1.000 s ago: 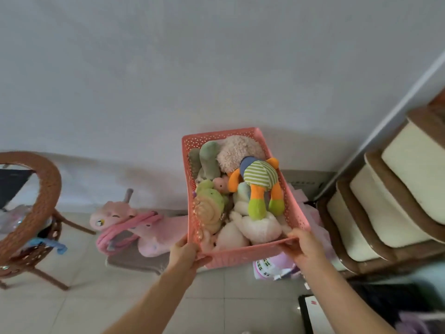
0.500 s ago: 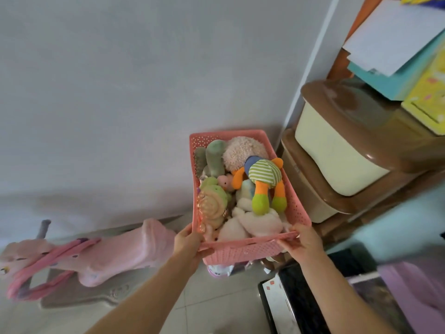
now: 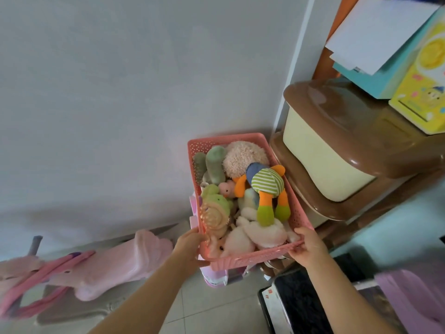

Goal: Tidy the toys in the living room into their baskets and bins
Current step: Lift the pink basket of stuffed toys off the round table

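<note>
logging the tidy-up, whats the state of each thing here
basket: full of soft toys, held up at its near corners
left hand: grips the basket's near left corner
right hand: grips the basket's near right corner
striped toy: lying on top of the pile
bin: lid on
rocking horse: on the floor

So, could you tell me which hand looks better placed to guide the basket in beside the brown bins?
Probably the right hand: it grips the basket corner nearest the bins. The left hand holds the far corner.
</note>
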### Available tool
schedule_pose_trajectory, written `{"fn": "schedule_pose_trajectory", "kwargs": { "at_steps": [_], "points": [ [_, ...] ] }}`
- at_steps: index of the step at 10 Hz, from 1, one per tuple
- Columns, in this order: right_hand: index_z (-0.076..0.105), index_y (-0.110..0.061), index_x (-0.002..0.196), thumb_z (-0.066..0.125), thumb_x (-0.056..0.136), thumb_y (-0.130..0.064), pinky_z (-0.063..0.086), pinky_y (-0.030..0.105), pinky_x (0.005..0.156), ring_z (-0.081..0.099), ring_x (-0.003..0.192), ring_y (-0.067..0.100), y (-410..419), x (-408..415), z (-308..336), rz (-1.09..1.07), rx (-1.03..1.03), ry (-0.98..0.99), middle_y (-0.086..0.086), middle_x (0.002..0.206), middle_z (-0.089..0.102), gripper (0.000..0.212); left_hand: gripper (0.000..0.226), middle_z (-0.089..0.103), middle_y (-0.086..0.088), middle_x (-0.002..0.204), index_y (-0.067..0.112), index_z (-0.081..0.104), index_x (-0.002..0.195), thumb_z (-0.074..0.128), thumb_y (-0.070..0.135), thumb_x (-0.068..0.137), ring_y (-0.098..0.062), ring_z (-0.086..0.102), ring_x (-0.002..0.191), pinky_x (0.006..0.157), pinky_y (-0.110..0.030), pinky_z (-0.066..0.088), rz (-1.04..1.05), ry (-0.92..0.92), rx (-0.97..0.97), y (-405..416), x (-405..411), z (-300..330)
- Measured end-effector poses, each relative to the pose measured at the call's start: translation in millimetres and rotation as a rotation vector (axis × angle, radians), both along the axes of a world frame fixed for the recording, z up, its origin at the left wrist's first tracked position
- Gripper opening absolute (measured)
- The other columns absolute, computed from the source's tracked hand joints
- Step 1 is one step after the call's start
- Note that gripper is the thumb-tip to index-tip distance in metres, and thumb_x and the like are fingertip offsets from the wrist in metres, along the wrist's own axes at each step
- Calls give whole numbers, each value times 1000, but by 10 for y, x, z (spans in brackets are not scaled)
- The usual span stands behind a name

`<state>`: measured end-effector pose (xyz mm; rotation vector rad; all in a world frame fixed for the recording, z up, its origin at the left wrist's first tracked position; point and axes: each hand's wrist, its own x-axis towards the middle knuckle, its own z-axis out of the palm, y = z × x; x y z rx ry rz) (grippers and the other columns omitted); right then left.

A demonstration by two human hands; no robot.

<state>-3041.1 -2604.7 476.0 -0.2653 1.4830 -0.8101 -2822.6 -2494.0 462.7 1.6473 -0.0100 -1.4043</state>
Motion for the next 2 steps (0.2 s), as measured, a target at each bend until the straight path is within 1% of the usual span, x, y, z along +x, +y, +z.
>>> {"fn": "schedule_pose_trajectory", "kwargs": {
  "at_steps": [1,2],
  "points": [
    [40,-7,133,51,83,4,51,40,83,61,95,32,0,88,-99,-58,-173,244,17,120,54,53,37,63,-15,107,12,61,115,50,-5,84,-28,57,99,85,-45,49,40,-70,-8,-9,126,77],
    [44,-9,131,47,79,7,42,47,101,51,118,34,104,289,45,-23,-470,545,14,131,52,55,26,55,-8,77,13,61,88,45,-7,87,-22,51,74,73,-36,47,85,-128,-66,67,172,239]
  ]
}}
